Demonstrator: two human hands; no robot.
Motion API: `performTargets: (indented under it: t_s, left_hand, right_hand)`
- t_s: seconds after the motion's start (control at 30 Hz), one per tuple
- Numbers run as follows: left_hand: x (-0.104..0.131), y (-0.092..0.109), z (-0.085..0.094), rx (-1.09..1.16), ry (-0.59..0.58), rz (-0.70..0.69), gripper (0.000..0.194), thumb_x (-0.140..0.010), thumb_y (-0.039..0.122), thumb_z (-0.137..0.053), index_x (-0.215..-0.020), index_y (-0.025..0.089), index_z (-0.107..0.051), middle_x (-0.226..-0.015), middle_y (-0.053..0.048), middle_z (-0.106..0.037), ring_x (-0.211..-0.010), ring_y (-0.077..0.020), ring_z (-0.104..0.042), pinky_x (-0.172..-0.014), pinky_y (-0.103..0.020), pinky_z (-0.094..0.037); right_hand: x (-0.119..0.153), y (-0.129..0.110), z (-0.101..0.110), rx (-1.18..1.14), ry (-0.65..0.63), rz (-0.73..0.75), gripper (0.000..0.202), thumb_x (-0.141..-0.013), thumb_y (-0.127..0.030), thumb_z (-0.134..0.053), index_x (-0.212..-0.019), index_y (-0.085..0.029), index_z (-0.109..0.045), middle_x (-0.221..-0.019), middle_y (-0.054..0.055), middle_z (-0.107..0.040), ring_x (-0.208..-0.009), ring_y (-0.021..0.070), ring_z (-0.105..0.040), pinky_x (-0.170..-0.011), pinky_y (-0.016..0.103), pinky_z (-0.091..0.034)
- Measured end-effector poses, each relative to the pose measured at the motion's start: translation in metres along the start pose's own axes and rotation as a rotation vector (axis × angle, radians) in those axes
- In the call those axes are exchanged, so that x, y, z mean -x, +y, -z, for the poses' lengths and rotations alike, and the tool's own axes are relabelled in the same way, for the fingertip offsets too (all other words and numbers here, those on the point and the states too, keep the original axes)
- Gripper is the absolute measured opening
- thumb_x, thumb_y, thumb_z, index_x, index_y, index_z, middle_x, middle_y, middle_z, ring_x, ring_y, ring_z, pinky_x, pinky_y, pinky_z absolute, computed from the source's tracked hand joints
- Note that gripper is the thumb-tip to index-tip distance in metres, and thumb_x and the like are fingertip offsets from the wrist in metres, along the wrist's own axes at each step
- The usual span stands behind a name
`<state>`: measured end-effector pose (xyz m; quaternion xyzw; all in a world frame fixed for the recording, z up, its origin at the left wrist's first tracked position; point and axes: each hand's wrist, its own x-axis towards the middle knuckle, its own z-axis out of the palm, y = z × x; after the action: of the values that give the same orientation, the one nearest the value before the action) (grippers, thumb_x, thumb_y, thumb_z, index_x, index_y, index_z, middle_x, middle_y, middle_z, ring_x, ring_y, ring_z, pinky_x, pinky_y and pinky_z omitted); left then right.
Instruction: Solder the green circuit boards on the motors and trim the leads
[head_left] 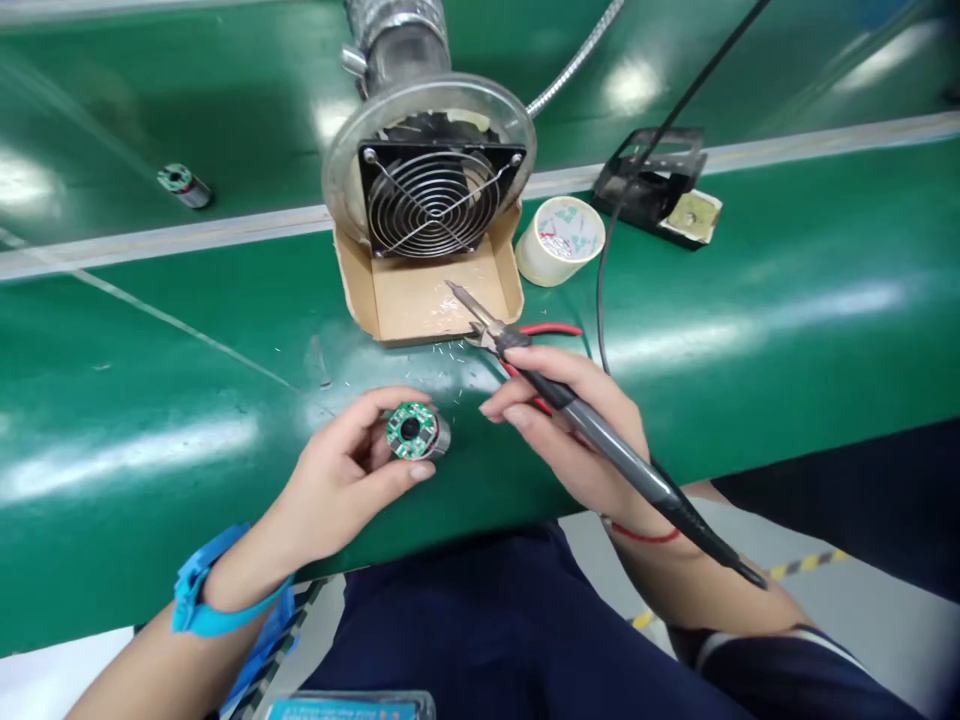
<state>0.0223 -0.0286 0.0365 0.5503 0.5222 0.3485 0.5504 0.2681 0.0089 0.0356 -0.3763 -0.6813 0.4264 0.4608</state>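
Observation:
My left hand is closed around a small silver cylinder with a round green circuit board on its top, held just above the green bench. Between the fingers of my right hand is a black soldering iron, its metal tip pointing up and left over a cardboard tray. Red-handled cutters lie on the bench, partly hidden behind the iron and my right hand. Small metal clippings are scattered by the tray's front edge.
A fan with a wire guard stands at the tray's back, under a round hood. To its right are a roll of tape and a black iron stand with a sponge. Another cylinder lies at the back left.

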Motion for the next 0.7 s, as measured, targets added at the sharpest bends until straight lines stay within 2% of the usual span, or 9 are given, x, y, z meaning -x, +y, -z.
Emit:
performTargets:
  t_s: [0.07,0.17,0.27,0.37,0.43,0.57,0.7]
  left_hand:
    - [0.001,0.002,-0.005,-0.014,-0.024,0.009,0.040,-0.086,0.037,-0.085,-0.123,0.028,-0.073,-0.100,-0.004,-0.072,-0.085,-0.0165,-0.066,-0.062,-0.023,-0.047]
    - [-0.001,-0.001,-0.006,-0.037,-0.043,-0.031,0.041,-0.087,0.036,-0.084,-0.127,0.034,-0.074,-0.101,-0.002,-0.068,-0.083,-0.0141,-0.063,-0.064,-0.023,-0.045]
    - [0.000,-0.004,-0.005,-0.029,-0.085,-0.082,0.044,-0.091,0.034,-0.081,-0.133,0.039,-0.072,-0.106,-0.001,-0.069,-0.087,-0.0141,-0.062,-0.073,-0.024,-0.048]
    - [0.001,-0.004,-0.004,-0.028,-0.128,-0.136,0.048,-0.094,0.030,-0.079,-0.139,0.041,-0.069,-0.108,-0.002,-0.070,-0.094,-0.0164,-0.063,-0.083,-0.027,-0.051]
    - [0.002,-0.005,-0.004,-0.048,-0.142,-0.154,0.051,-0.094,0.029,-0.078,-0.142,0.043,-0.067,-0.103,-0.001,-0.068,-0.088,-0.0158,-0.062,-0.079,-0.027,-0.050]
    - [0.004,-0.009,-0.003,-0.075,-0.145,-0.153,0.054,-0.096,0.030,-0.076,-0.145,0.048,-0.063,-0.087,0.001,-0.060,-0.067,-0.0128,-0.051,-0.062,-0.026,-0.044]
    - [0.004,-0.011,-0.001,-0.082,-0.144,-0.170,0.054,-0.097,0.032,-0.074,-0.146,0.048,-0.062,-0.080,0.001,-0.055,-0.065,-0.0140,-0.050,-0.060,-0.026,-0.043]
  right_hand:
    - [-0.008,-0.008,0.000,-0.064,-0.075,-0.010,0.046,-0.096,-0.012,-0.069,-0.138,-0.028,-0.060,-0.097,-0.002,-0.078,-0.088,0.0141,-0.076,-0.085,0.031,-0.066]
    - [-0.019,-0.014,-0.001,-0.144,-0.175,-0.075,0.048,-0.095,-0.011,-0.068,-0.139,-0.026,-0.056,-0.091,-0.005,-0.070,-0.084,0.0120,-0.073,-0.088,0.030,-0.065]
    - [-0.027,-0.014,-0.003,-0.158,-0.275,-0.111,0.047,-0.096,-0.014,-0.068,-0.140,-0.024,-0.054,-0.092,-0.005,-0.067,-0.087,0.0111,-0.070,-0.094,0.028,-0.061]
    - [-0.032,-0.012,-0.006,-0.164,-0.362,-0.127,0.047,-0.099,-0.018,-0.067,-0.144,-0.021,-0.052,-0.097,-0.004,-0.067,-0.088,0.0100,-0.068,-0.090,0.025,-0.059]
    - [-0.035,-0.012,-0.007,-0.146,-0.399,-0.134,0.047,-0.100,-0.017,-0.065,-0.145,-0.018,-0.051,-0.097,-0.004,-0.066,-0.088,0.0093,-0.066,-0.088,0.023,-0.057]
    - [-0.041,-0.014,-0.008,-0.115,-0.439,-0.143,0.045,-0.099,-0.014,-0.062,-0.142,-0.014,-0.051,-0.094,-0.004,-0.067,-0.088,0.0099,-0.065,-0.091,0.026,-0.057]
    - [-0.043,-0.013,-0.010,-0.079,-0.444,-0.174,0.042,-0.099,-0.019,-0.065,-0.139,-0.022,-0.054,-0.095,-0.004,-0.069,-0.089,0.0121,-0.067,-0.093,0.030,-0.059]
